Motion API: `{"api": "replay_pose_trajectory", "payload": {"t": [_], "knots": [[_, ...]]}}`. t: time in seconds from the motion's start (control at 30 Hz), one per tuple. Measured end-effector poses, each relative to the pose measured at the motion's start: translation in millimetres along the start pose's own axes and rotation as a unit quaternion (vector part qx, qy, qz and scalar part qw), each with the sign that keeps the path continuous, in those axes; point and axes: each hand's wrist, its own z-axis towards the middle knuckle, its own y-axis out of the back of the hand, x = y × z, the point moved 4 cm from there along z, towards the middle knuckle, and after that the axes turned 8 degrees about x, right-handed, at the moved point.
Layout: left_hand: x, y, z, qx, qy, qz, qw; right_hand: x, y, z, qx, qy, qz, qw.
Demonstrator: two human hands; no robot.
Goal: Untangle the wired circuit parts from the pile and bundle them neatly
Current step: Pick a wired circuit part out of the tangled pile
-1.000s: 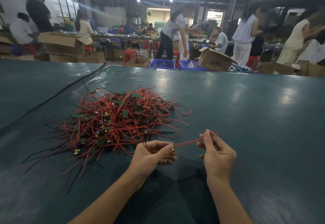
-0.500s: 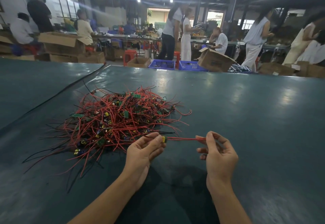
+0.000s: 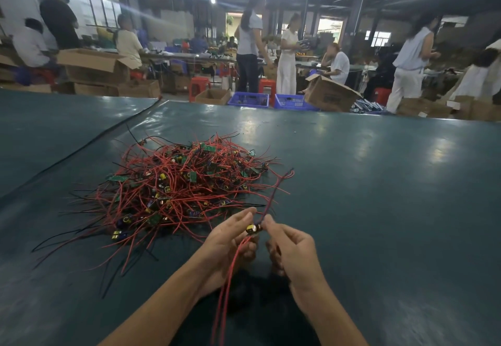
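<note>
Circuit part (image 3: 253, 228): lower centre of frame, pinched between the fingertips of the left hand (image 3: 230, 240) and the right hand (image 3: 294, 248). Its red wires run up-frame and down to the bottom edge. Pile (image 3: 179, 188): just left of the hands, on the green table (image 3: 379, 183). Past the far edge are two blue crates (image 3: 248, 99) and open boxes (image 3: 329, 93); contents cannot be told.

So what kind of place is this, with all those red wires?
Probably a factory workshop for sorting and packing electronics. There's a tangled pile of red and black wires with small green circuit boards on a dark green table, plus open brown cardboard boxes and blue plastic crates behind.
</note>
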Motion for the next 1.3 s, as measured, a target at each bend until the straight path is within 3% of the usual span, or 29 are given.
{"api": "replay_pose_trajectory", "payload": {"t": [0.1, 0.2, 0.33, 0.4, 0.57, 0.77, 1.17, 1.3], "knots": [[-3.3, -2.9, 5.3, -0.02, 0.013, 0.054, 0.998, -1.3, -8.7, -2.8, 0.016, -0.029, 0.035, 0.999], [-4.6, -3.6, 3.8, -0.028, 0.022, 0.02, 0.999, -3.9, -7.7, -0.8, -0.008, -0.036, 0.094, 0.995], [3.7, -8.3, -6.5, -0.012, -0.003, -0.116, 0.993, -6.3, -6.4, -0.1, -0.083, -0.029, 0.175, 0.981], [8.2, -9.1, -8.3, 0.0, -0.03, -0.077, 0.997, -5.7, -5.0, 0.5, -0.122, -0.017, 0.223, 0.967], [10.1, -17.5, -11.7, 0.03, -0.095, 0.091, 0.991, -3.5, -7.0, -6.5, -0.153, 0.013, 0.114, 0.982], [6.1, -15.3, -12.1, -0.027, -0.133, 0.139, 0.981, -1.1, -20.6, -10.6, -0.126, 0.044, 0.072, 0.988], [0.2, -8.1, -10.9, -0.048, -0.181, 0.266, 0.946, -7.2, -13.7, -6.1, -0.138, -0.006, 0.039, 0.99], [1.5, -6.4, -8.6, -0.048, -0.173, 0.247, 0.952, -10.7, -5.1, 0.7, -0.165, -0.037, 0.066, 0.983]]}}
